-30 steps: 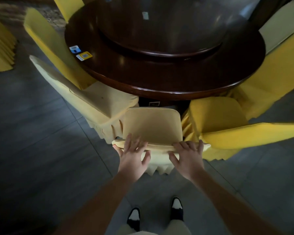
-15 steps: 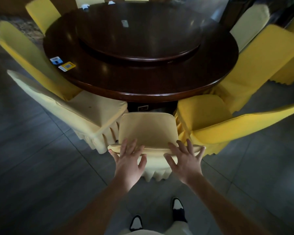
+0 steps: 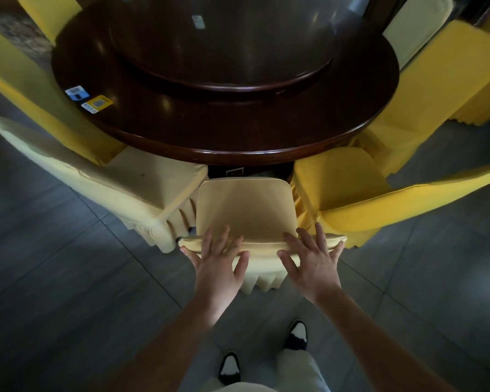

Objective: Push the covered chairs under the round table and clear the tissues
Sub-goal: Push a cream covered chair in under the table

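Note:
A pale yellow covered chair [image 3: 245, 207] stands right in front of me, its seat pointing at the dark round table [image 3: 238, 131] and its front edge just short of the table rim. My left hand [image 3: 219, 260] and my right hand [image 3: 313, 258] lie flat on the top of its backrest, fingers spread, not curled round it. A cream covered chair [image 3: 119, 179] stands to its left and a bright yellow covered chair [image 3: 359, 199] to its right, both with seats partly under the table. No tissues are visible.
A raised turntable [image 3: 224, 52] fills the table's middle. Two small cards, blue [image 3: 77, 93] and yellow [image 3: 98, 103], lie near the table's left rim. More yellow covered chairs [image 3: 441, 80] ring the table. Grey tiled floor [image 3: 54, 278] lies around me, my shoes [image 3: 296, 335] below.
The chair has slid a little toward the table. My fingers have opened from a light hold on the backrest to flat, spread palms, and my view has moved closer.

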